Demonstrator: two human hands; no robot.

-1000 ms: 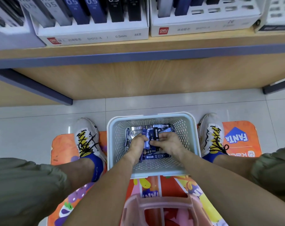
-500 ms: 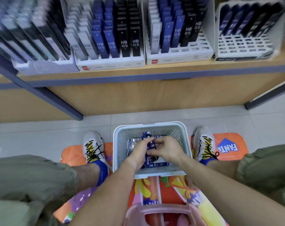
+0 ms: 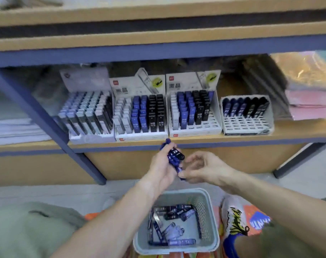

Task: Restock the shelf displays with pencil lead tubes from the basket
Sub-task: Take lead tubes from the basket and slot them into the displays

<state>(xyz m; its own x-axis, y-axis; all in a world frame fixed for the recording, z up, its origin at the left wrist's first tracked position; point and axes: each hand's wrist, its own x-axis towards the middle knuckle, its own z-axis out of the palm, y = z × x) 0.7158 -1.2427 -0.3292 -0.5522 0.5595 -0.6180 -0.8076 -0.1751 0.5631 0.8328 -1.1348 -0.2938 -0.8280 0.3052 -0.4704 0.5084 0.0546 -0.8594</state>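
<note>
Gripping a loose bundle of tubes [image 3: 174, 155], the left hand [image 3: 163, 168] could spill some; the right hand's [image 3: 205, 169] fingertips pinch one tube's lower end.

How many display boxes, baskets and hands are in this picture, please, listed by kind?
Display boxes on the shelf: 4, at and
Baskets: 1
Hands: 2, the left hand gripping a bunch of lead tubes, and the right hand
Total: 7
</note>
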